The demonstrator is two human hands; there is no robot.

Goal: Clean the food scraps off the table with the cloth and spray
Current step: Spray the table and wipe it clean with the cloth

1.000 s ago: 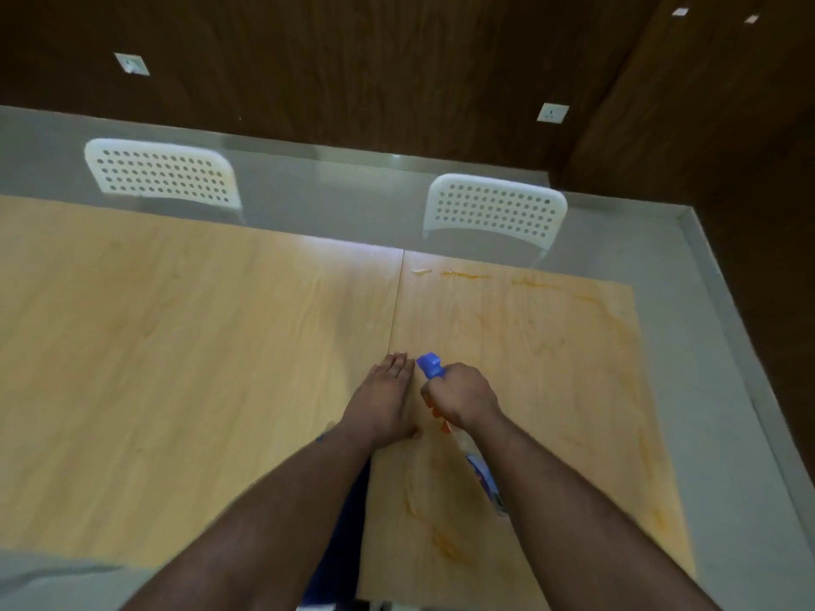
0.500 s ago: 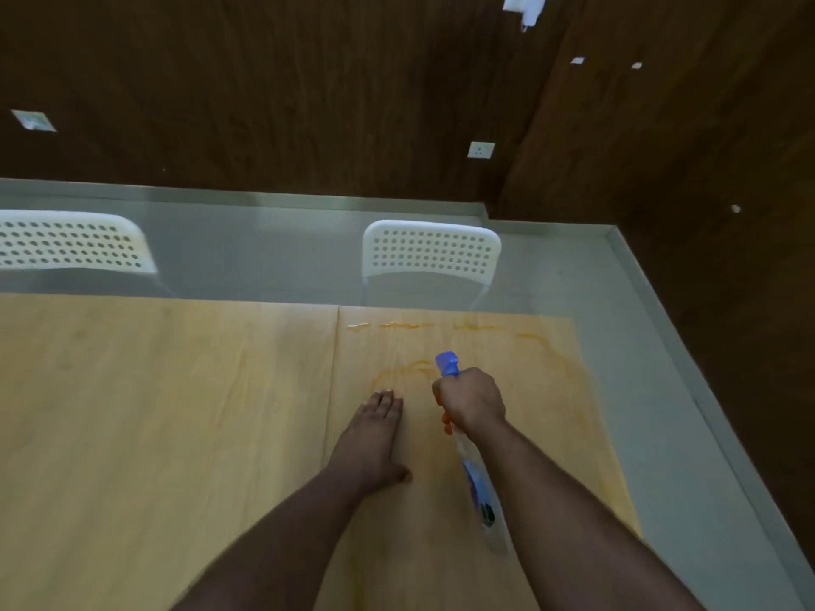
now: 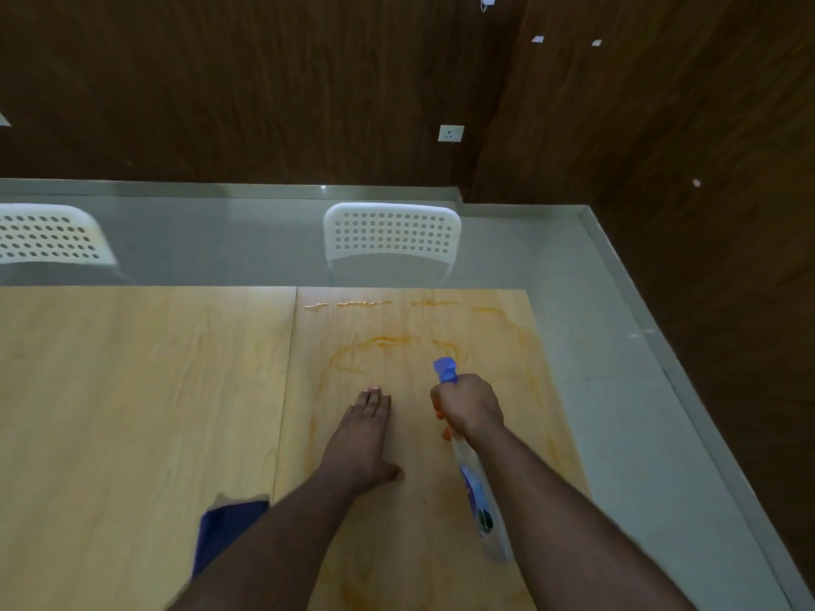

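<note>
My right hand [image 3: 468, 405] grips the neck of a clear spray bottle [image 3: 481, 500] with a blue nozzle [image 3: 446, 369] that points away from me over the table. My left hand [image 3: 361, 434] lies flat on the light wooden table [image 3: 132, 390], fingers straight, just left of the bottle. Orange smears [image 3: 379, 341] curve across the right table panel beyond both hands. A thin line of orange scraps [image 3: 353, 304] runs along the far edge. A dark blue cloth [image 3: 225, 529] lies on the table beside my left forearm, partly hidden by it.
Two white perforated chairs stand at the far side, one straight ahead [image 3: 391, 233] and one at the left [image 3: 48, 235]. Grey floor [image 3: 617, 368] borders the table's right edge. Dark wood walls with a socket [image 3: 450, 133] close off the back.
My view has tilted up and turned, so more wall shows. My right hand has carried the bottle forward and to the right. The blue cloth is in view again beside my left arm.
</note>
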